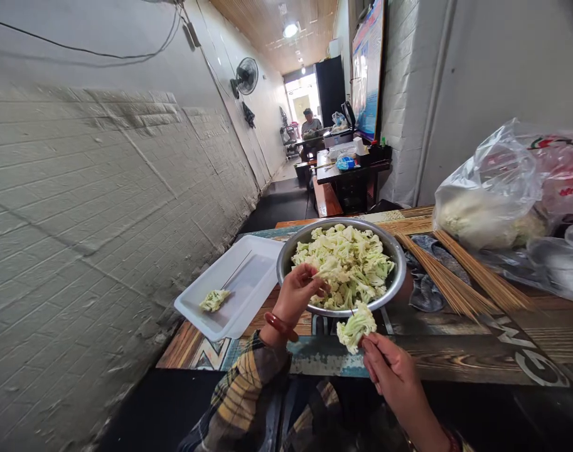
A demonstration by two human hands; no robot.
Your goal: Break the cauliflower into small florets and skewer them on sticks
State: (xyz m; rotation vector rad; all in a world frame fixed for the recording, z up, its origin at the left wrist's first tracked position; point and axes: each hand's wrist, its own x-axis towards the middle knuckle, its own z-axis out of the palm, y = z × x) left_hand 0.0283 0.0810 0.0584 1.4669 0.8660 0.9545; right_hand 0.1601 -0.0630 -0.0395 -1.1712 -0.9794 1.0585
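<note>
A metal bowl (pixel 395 252) heaped with cauliflower florets (pixel 349 254) stands on the wooden table. My left hand (pixel 296 295) reaches over the bowl's near rim, fingers pinched on a floret (pixel 327 272) in the heap. My right hand (pixel 390 370) is below the bowl, fingers closed on a thin skewer with a cauliflower floret (pixel 356 326) at its tip. A white plastic tray (pixel 248 282) left of the bowl holds one skewered floret (pixel 214 300).
Bundles of bamboo skewers (pixel 460 279) lie right of the bowl. Plastic bags (pixel 503 188) with whole cauliflower sit at the far right. A brick wall runs along the left. A person (pixel 310 125) sits at a distant table down the aisle.
</note>
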